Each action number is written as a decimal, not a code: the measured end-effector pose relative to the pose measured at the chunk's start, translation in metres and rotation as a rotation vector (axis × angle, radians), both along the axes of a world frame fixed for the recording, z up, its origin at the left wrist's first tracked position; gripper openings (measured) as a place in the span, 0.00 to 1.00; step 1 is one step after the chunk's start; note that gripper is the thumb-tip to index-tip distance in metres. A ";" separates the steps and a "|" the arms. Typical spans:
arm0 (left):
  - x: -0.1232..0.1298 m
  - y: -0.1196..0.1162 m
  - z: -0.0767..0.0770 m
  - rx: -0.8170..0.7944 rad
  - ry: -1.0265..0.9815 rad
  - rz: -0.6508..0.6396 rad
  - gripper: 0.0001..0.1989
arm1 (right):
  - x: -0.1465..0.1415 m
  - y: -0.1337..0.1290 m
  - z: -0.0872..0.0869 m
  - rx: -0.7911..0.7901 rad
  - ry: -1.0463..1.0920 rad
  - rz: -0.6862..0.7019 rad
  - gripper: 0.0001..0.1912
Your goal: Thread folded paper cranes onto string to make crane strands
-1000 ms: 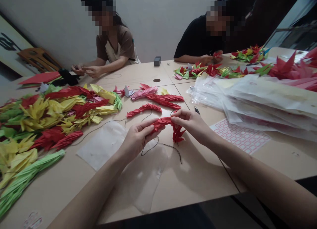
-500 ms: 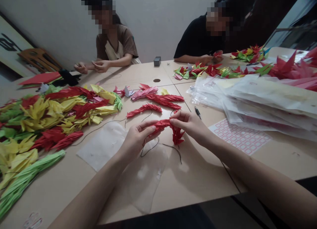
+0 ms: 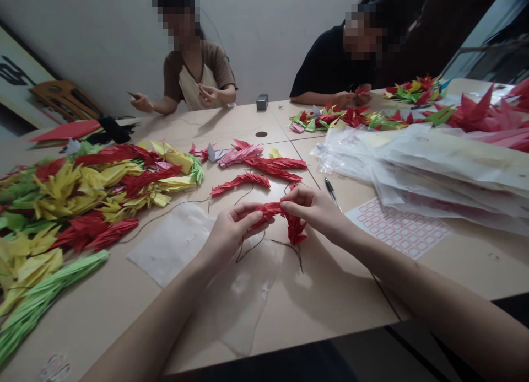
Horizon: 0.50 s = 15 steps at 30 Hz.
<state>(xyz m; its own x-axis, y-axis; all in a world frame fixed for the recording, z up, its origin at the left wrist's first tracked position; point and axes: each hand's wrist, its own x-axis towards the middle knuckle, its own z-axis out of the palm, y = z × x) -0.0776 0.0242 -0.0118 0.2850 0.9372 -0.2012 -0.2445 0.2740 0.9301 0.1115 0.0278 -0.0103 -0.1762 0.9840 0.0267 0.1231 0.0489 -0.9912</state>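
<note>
Garland (image 3: 270, 210) left of the label sheet (image 3: 399, 229), held above the table. Our left hand (image 3: 239, 223): fingers closed around one stretch of it. Our right hand (image 3: 309, 208), nearer the sheet: thumb and fingertips pinching it, the red tail hanging beneath. Pen (image 3: 330, 190) just beyond the sheet; stacked bags (image 3: 438, 170) beyond, rightward. Mixed paper heap (image 3: 99, 183) well left of the sheet.
</note>
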 end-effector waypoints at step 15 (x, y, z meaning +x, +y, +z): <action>-0.003 -0.001 -0.005 0.064 0.180 -0.082 0.15 | -0.003 -0.002 -0.004 -0.023 -0.002 0.082 0.09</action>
